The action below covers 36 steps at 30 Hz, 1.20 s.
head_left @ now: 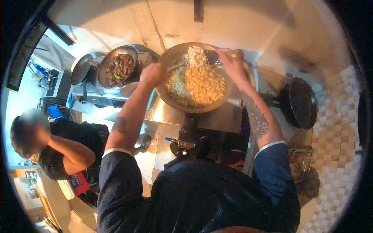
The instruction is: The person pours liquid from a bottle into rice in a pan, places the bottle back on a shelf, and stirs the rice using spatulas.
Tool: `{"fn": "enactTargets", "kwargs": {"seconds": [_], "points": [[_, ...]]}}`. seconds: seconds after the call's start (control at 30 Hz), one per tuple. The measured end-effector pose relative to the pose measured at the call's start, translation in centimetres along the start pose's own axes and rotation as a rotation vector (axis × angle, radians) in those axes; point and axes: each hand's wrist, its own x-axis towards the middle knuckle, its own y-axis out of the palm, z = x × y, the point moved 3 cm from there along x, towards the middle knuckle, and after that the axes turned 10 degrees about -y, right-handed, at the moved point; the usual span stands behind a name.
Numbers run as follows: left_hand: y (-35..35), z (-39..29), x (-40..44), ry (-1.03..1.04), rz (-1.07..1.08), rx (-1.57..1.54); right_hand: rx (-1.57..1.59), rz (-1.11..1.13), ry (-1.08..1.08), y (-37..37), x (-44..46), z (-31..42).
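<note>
A large wok on the stove holds rice, partly yellow-orange and partly pale, with a whitish heap at its far side. My left hand is closed at the wok's left rim around the handle of a long cooking utensil, whose end reaches toward the whitish heap. Over the far right rim, my right hand grips a slotted turner, its dark perforated blade beside the same heap. The tip of the left utensil is hard to make out against the rice.
Left of the wok, a pan holds dark cooked meat pieces with something green. Another pan stands farther left. A dark pan sits at right, above a glass dish. Another person is at left.
</note>
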Motion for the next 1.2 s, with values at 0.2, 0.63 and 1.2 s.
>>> {"fn": "enactTargets", "kwargs": {"seconds": [0.2, 0.63, 1.2], "points": [[-7.0, 2.4, -4.5, 0.051, -0.188, 0.114, -0.053, 0.047, -0.126, -4.3, -0.8, 5.6], [-0.9, 2.3, -2.5, 0.120, 0.043, 0.234, 0.318, -0.026, 0.320, -2.8, -2.1, -0.6], [-4.0, 2.4, -7.0, 0.005, -0.283, -0.081, -0.155, -0.001, -0.126, -5.9, -1.6, 11.7]]}}
